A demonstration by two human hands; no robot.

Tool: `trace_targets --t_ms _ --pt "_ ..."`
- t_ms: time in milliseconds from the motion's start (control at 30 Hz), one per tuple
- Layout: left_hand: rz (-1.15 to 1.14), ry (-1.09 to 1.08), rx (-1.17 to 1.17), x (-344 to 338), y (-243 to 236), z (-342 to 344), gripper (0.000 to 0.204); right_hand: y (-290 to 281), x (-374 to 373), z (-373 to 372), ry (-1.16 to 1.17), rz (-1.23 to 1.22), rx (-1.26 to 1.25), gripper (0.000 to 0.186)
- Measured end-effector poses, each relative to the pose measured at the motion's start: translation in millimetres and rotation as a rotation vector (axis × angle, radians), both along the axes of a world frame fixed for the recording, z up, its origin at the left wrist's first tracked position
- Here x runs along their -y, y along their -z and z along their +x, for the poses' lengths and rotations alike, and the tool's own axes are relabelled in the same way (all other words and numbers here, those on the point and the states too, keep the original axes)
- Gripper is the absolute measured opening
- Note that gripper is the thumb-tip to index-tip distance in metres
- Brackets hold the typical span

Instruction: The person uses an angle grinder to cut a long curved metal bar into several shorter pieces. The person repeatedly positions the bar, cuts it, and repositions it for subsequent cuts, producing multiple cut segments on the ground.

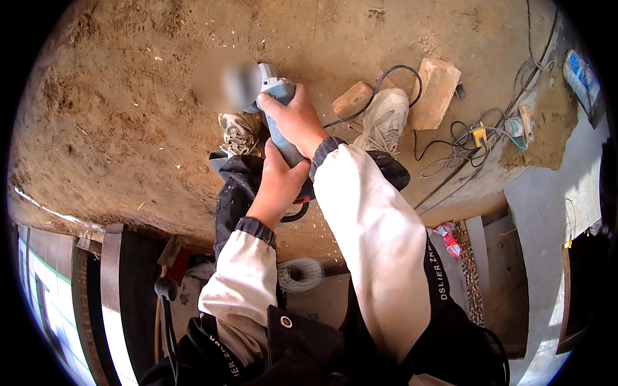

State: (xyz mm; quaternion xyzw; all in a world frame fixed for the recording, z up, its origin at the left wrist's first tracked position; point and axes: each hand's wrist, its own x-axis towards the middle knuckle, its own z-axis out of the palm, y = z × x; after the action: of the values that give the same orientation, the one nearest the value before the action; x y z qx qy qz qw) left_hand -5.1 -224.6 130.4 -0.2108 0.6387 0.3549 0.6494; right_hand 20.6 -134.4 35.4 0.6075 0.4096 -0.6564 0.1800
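Observation:
A blue-grey handheld power tool [283, 143] with a pale metal head, shaped like an angle grinder, lies in both my hands over the dirt floor. My right hand [297, 120] wraps its upper body close to the head, thumb along the near side. Lower down, my left hand [278, 183] grips the rear of the body. The tool's front end is blurred, so I cannot make out its working part. A black cable [412, 69] loops on the ground right of the tool. My left shoe [239, 133] is just below the head; my right shoe [385, 120] stands farther right.
A tan block [436, 94] and a smaller block [352, 99] lie by my right shoe. Tangled cords with a yellow connector [479, 136] spread at right, near a blue-and-white bag [582, 80]. Below my arms sits a wire mesh roll [300, 275].

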Motion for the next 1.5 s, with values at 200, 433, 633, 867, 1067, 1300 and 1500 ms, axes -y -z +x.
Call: trace_targets --t_ms 200,433,633,867,1067,1300,1500 --pt "-0.031 0.119 -0.105 4.2 -8.3 35.9 0.079 -15.8 -2.9 30.5 0.076 -0.155 -0.043 0.074" --pt "0.243 0.350 -0.639 -26.7 -57.6 61.2 0.097 -40.3 -58.1 42.4 0.135 -0.080 -0.212 0.057" --pt "0.719 0.045 -0.547 -37.0 -155.7 74.3 0.062 -9.6 -147.0 -0.5 -0.072 0.520 -0.224 0.059" --pt "0.574 0.018 -0.387 -34.1 -157.8 70.2 0.052 53.3 -163.9 -68.7 -0.155 1.126 -0.292 0.092" --pt "0.484 0.015 -0.349 -25.5 -143.9 64.7 0.050 97.9 -133.1 -81.1 -0.347 1.095 0.027 0.105" --pt "0.499 0.086 -0.311 -24.1 -147.9 53.2 0.044 113.6 -153.1 -52.5 -0.418 1.123 -0.096 0.100" --pt "0.504 0.262 -0.286 -14.1 -152.6 52.6 0.041 89.0 -147.0 -7.9 -0.367 0.989 -0.170 0.089"
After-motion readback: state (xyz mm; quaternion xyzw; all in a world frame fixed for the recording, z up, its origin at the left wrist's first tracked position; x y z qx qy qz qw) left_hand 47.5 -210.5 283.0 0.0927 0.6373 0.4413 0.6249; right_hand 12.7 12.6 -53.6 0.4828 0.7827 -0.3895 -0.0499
